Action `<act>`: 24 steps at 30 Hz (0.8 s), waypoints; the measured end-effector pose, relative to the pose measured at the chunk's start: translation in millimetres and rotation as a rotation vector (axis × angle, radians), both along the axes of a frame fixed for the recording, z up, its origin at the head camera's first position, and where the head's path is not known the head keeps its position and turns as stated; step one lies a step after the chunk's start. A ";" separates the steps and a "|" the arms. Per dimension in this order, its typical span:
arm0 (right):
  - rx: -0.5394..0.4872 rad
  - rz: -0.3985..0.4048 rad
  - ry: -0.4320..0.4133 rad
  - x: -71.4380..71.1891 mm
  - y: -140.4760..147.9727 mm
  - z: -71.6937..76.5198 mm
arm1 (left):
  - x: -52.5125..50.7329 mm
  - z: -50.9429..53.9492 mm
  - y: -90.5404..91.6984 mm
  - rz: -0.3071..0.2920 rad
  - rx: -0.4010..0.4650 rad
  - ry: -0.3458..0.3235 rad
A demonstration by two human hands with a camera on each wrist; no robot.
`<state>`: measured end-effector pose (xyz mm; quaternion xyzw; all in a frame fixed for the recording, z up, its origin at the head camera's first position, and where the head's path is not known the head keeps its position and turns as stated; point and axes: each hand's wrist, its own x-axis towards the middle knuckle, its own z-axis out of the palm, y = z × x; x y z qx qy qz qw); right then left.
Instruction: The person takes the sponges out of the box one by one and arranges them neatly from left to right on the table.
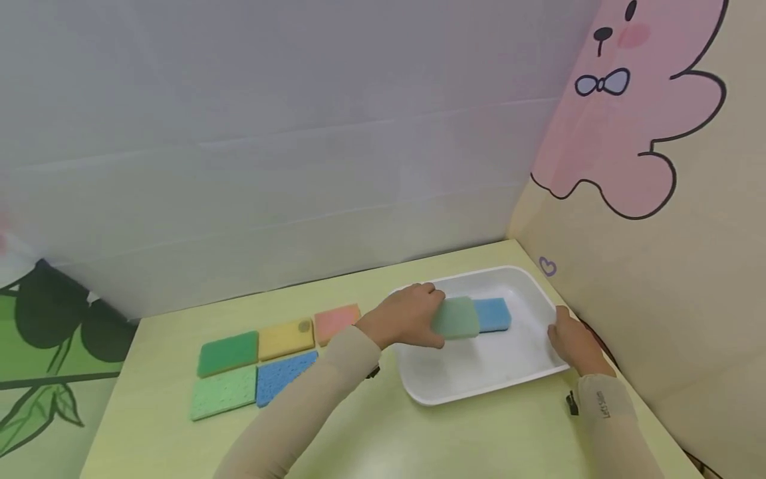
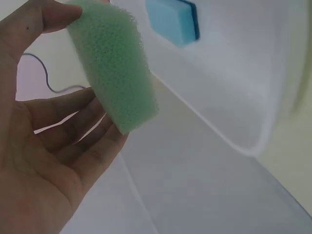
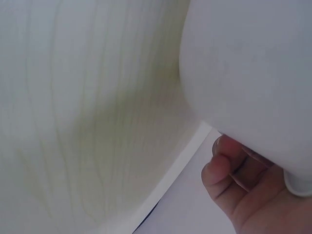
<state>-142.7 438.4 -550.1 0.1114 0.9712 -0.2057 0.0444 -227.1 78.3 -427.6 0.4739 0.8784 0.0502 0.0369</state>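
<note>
My left hand [image 1: 409, 314] pinches a pale green sponge [image 1: 457, 319] between thumb and fingers, over the white plastic tray [image 1: 473, 376]. In the left wrist view the sponge [image 2: 114, 68] shows its porous side, gripped near its edges. Just right of it, a light blue sponge with a darker layer [image 1: 493, 315] lies inside the tray. My right hand [image 1: 576, 340] grips the tray's right rim. From the right wrist, curled fingers [image 3: 222, 170] are seen at the tray's edge; part of that hand is hidden by the tray [image 3: 248, 73].
Left of the tray, several sponges lie in two rows: dark green [image 1: 229, 354], yellow [image 1: 286, 339] and pink [image 1: 336, 323] behind, light green [image 1: 224, 392] and blue [image 1: 284, 377] in front. Walls stand behind and to the right of the table [image 1: 383, 439].
</note>
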 end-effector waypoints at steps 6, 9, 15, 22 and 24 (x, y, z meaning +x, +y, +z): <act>0.000 0.012 -0.015 0.0 3.3 -1.7 | -10.2 3.9 -38.7 0.048 0.021 -0.031; -0.010 0.018 -0.016 0.5 3.2 -2.3 | -13.0 4.7 -58.2 0.073 0.054 -0.052; -0.004 0.023 -0.030 0.6 3.3 -0.9 | -12.9 -1.8 -95.7 0.132 0.081 -0.077; -0.020 0.032 -0.034 -0.1 3.7 -1.2 | -11.2 -16.8 -134.2 0.200 0.084 -0.123; -0.017 0.033 -0.028 -0.5 1.9 -1.1 | -10.8 -21.5 -143.7 0.216 0.084 -0.126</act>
